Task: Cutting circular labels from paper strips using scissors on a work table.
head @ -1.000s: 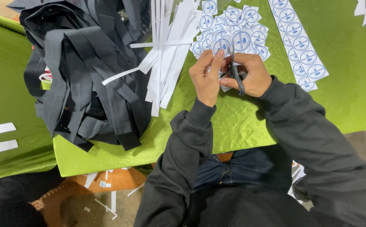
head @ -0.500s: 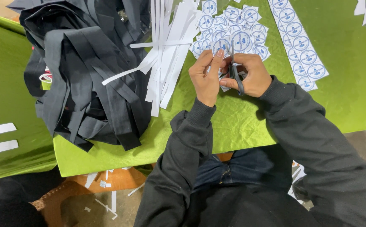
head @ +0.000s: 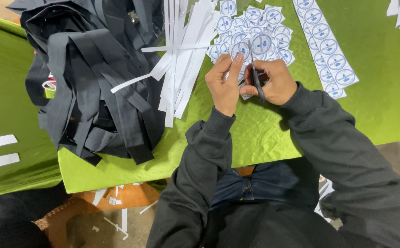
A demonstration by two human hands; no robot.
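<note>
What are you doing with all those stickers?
A person is cutting round blue-and-white stickers apart. The right hand works dark scissors, and the left hand holds the paper piece being cut. A heap of cut stickers lies just beyond the hands on the green cloth, with an uncut strip to the right. White paper strips and a black fabric pile lie to the left.

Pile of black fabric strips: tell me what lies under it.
The black fabric strips lie on the green cloth. White paper strips sit along their right edge. Anything under the middle of the pile is covered.
</note>
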